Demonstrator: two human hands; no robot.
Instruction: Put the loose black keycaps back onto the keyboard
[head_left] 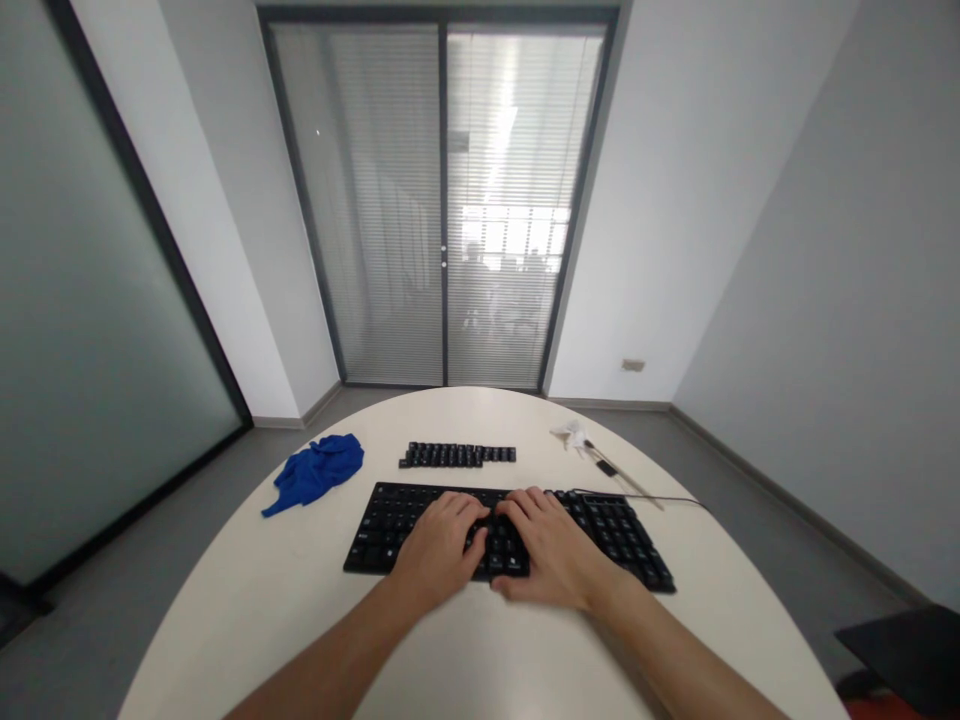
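A black keyboard lies across the near half of the round table, its number pad to the right. Resting on its middle keys is my left hand, thumb apart from the bent fingers. Close beside it, my right hand lies over the keys with its fingers forward and its thumb spread toward the near edge. Both hands are open, and I see nothing held in them, though the fingertips partly hide the keys beneath. Beyond the keyboard, loose black keycaps are set out in rows.
A crumpled blue cloth lies at the left on the pale round table. To the right are a white crumpled tissue, a thin brush-like stick and the keyboard's cable. A dark chair-like shape stands at lower right.
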